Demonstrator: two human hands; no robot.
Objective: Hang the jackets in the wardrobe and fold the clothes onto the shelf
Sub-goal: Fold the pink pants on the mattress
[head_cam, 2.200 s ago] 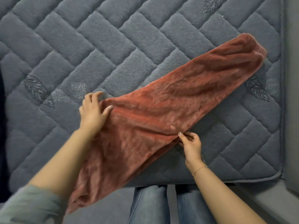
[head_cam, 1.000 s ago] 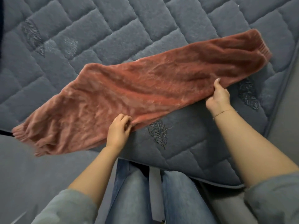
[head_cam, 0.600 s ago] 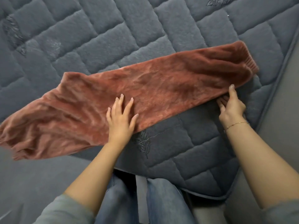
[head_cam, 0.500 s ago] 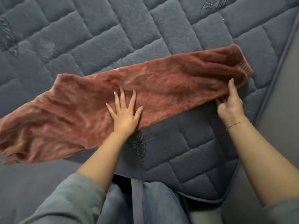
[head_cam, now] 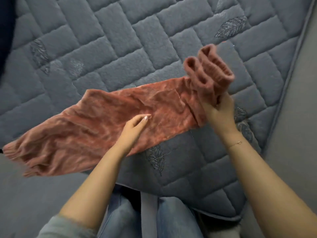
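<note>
Rust-pink fleece trousers (head_cam: 96,124) lie folded lengthwise across the grey quilted mattress (head_cam: 120,48), one end hanging off the left edge. My right hand (head_cam: 218,112) grips the right end and holds it up off the bed, so the two ribbed cuffs (head_cam: 209,66) stand upright above my fingers. My left hand (head_cam: 134,128) rests on the middle of the trousers with its fingers nearly straight, pointing right.
The mattress edge runs down the right side beside a pale grey floor strip (head_cam: 295,117). My legs in blue jeans (head_cam: 147,219) stand against the near edge. Something dark (head_cam: 6,31) shows at the far left.
My right hand has lifted the cuffed right end of the trousers up and leftward. My left hand has slid slightly right, staying on the middle of the fabric.
</note>
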